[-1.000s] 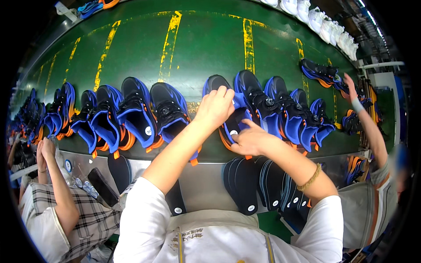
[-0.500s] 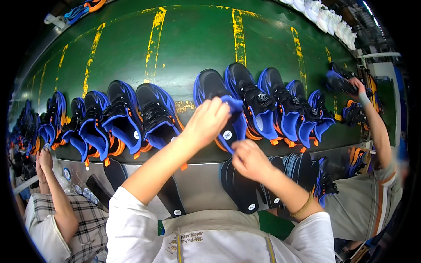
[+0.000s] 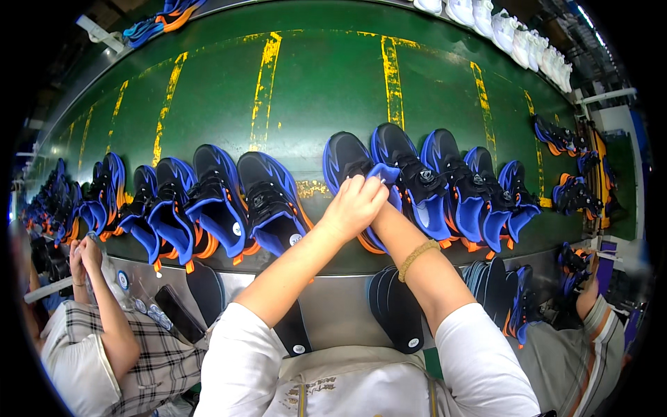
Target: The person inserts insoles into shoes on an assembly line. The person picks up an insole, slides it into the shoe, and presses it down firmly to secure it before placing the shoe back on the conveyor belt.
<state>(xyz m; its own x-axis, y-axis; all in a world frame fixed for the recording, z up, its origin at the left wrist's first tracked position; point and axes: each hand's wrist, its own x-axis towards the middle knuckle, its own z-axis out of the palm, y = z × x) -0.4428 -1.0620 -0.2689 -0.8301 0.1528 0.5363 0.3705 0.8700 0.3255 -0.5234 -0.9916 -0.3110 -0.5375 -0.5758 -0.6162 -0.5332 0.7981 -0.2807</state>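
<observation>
A black sneaker [image 3: 345,154] with blue trim and an orange sole edge stands on the green table in front of me, toe pointing away. My left hand [image 3: 356,206] is closed at its opening, pinching the blue-lined tongue [image 3: 385,172]. My right hand [image 3: 383,214] reaches into the same opening, crossing just beside the left; its fingers are hidden inside the shoe and behind the left hand. Matching sneakers flank it, the nearest on the right [image 3: 404,170] and on the left [image 3: 267,187].
Black insoles [image 3: 397,309] lie stacked on the metal ledge [image 3: 333,313] nearest me, with another stack [image 3: 490,288] to the right. White shoes [image 3: 504,31] line the far right. Co-workers sit on both sides, one's hands [image 3: 85,256] at left.
My right hand has gone from the heel edge into the shoe's opening. My left hand keeps hold of the tongue. The whole view has shifted slightly; the right co-worker's arm has come down.
</observation>
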